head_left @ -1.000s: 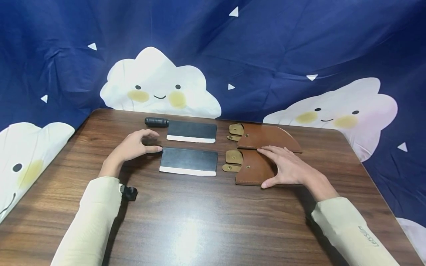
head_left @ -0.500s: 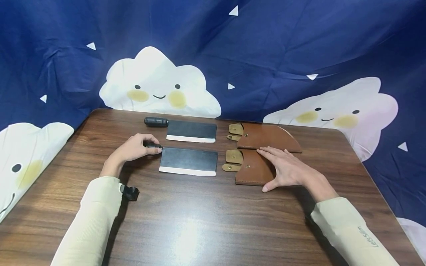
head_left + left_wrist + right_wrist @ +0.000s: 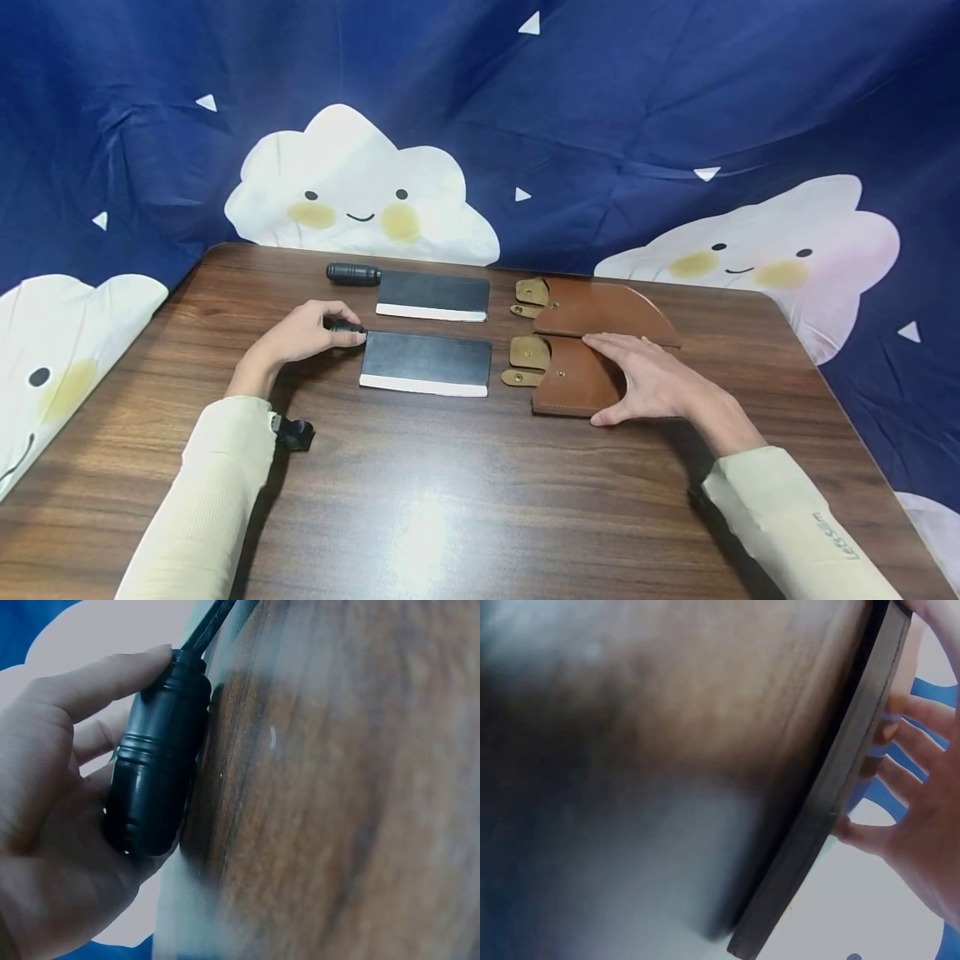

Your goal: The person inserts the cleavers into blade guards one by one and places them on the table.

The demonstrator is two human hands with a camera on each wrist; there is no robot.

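Note:
My left hand (image 3: 300, 335) grips the black ridged handle (image 3: 154, 761) of the nearer cleaver, its thumb lying by the neck of the blade. That cleaver's dark blade (image 3: 425, 360), with a pale edge facing me, lies flat on the table. On the right, my right hand (image 3: 656, 382) holds a brown leather knife sheath (image 3: 573, 379), the thumb at its near side and the fingers at its far side. The palm covers the sheath's right end. From the right wrist camera, the sheath's thick stitched edge (image 3: 821, 802) shows with fingertips against it.
A second cleaver (image 3: 432, 295) lies behind the first, handle to the left. Behind the held sheath is another brown sheath (image 3: 603, 310), close to it. Both sheaths have tan snap straps on their left. The wooden table (image 3: 420, 500) backs onto a blue cloud-print cloth (image 3: 585, 100).
My left hand has shifted slightly down onto the nearer cleaver's handle and closed round it. My right hand stays at the sheath, whose near edge now shows a little thicker.

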